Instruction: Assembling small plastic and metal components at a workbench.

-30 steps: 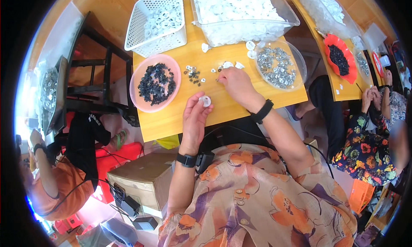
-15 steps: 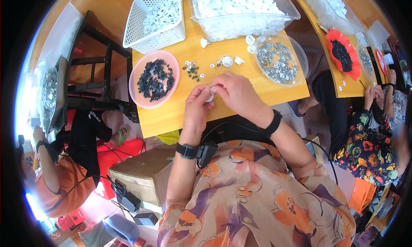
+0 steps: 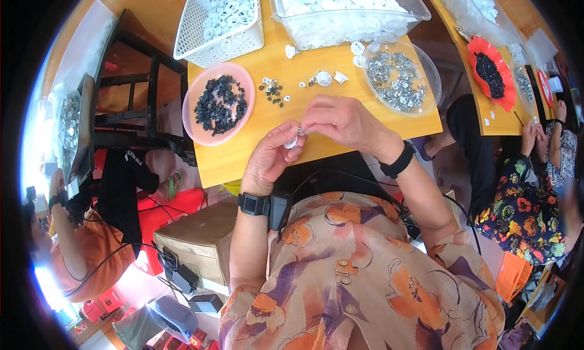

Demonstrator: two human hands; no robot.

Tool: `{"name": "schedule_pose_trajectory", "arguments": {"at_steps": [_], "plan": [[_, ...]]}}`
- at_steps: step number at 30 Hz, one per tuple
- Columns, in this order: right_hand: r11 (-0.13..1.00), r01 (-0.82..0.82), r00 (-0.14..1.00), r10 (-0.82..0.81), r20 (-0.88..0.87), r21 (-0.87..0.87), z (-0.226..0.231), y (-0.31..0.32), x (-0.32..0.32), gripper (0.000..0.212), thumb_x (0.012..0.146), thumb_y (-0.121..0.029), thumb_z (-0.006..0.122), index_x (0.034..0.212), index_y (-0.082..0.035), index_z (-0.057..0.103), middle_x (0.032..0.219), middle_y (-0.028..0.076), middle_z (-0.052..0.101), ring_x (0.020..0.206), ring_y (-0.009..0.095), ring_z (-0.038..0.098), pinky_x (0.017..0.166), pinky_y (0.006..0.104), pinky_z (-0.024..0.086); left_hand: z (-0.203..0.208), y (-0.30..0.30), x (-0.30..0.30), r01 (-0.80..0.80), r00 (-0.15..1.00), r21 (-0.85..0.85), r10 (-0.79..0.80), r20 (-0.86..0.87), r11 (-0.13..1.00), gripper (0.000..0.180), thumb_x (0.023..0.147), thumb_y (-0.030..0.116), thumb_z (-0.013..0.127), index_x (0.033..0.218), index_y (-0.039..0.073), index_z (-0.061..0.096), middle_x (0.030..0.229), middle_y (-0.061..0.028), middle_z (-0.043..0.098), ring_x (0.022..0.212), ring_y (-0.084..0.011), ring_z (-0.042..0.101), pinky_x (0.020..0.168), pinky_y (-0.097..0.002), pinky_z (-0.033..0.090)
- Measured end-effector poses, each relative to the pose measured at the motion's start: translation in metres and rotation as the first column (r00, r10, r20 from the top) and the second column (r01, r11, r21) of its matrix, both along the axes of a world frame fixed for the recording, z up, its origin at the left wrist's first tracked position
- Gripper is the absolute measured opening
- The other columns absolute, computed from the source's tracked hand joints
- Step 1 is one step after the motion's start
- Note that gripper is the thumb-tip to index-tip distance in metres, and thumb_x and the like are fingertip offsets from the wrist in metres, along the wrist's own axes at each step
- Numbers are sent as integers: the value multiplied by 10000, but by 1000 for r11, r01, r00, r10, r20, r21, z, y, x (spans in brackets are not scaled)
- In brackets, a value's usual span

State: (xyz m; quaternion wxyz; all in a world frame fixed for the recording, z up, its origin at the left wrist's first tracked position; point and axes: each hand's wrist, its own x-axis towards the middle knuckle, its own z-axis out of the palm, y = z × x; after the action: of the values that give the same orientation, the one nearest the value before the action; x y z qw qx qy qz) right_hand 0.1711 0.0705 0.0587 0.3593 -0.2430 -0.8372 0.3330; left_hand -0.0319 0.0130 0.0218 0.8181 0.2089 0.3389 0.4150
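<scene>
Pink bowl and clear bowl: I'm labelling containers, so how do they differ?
The pink bowl is solid-coloured; the clear bowl is see-through. The pink bowl holds black pieces, the clear bowl silvery ones. The pink bowl sits on the left of the table, the clear bowl on the right. Both look round.

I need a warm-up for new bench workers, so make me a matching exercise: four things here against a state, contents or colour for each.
1. Pink bowl
2. Basket
3. Round tray
4. Left hand

A. Contains silvery parts
B. Gripping a white part
C. Contains black parts
D. White, with holes in its walls

Pairs: 1-C, 2-D, 3-A, 4-B.
</scene>
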Motion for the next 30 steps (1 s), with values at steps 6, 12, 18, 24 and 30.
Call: {"name": "schedule_pose_trajectory", "arguments": {"at_steps": [6, 12, 18, 24, 30], "plan": [[985, -154, 988, 152, -32, -71, 7, 1, 2, 68, 799, -34, 652, 861, -42, 626, 841, 80, 588, 758, 235, 606, 656, 297, 477, 4, -2, 4, 91, 993, 81, -97, 67, 993, 213, 876, 248, 596, 971, 62, 554, 706, 15, 490, 553, -74, 372, 499, -196, 274], [973, -156, 965, 113, -236, -168, -4, -9, -7, 80, 836, -53, 621, 868, -12, 561, 863, 84, 570, 739, 204, 592, 662, 294, 471, 10, -1, 14, 56, 986, 87, -69, 150, 995, 250, 889, 257, 579, 1025, 49, 552, 707, 24, 476, 573, -71, 380, 513, -195, 283], [937, 46, 968, -127, -216, -347, -15, -20, -4, 89, 849, -38, 599, 902, -10, 533, 845, 103, 535, 743, 200, 601, 652, 276, 473, -1, -1, 30, -212, 974, -28, 213, 76, 977, 274, 951, 228, 469, 1098, 8, 540, 897, -29, 565, 777, -121, 520, 674, -237, 427], [942, 247, 966, -258, -17, -227, -29, -29, -6, 68, 874, -84, 547, 875, -22, 518, 856, 142, 541, 736, 313, 585, 625, 377, 467, -11, -6, 37, -306, 950, 50, 302, 79, 951, 406, 963, 167, 412, 1289, -75, 428, 1217, -129, 526, 1085, -197, 513, 941, -324, 418], [948, 297, 954, -289, 79, -117, -33, -31, -12, 120, 884, -142, 524, 860, -27, 498, 841, 150, 519, 736, 356, 551, 625, 447, 439, -2, -15, 40, -309, 950, 135, 312, 0, 941, 443, 940, 77, 437, 1347, -82, 361, 1290, -153, 483, 1195, -215, 472, 1047, -338, 357]]}}
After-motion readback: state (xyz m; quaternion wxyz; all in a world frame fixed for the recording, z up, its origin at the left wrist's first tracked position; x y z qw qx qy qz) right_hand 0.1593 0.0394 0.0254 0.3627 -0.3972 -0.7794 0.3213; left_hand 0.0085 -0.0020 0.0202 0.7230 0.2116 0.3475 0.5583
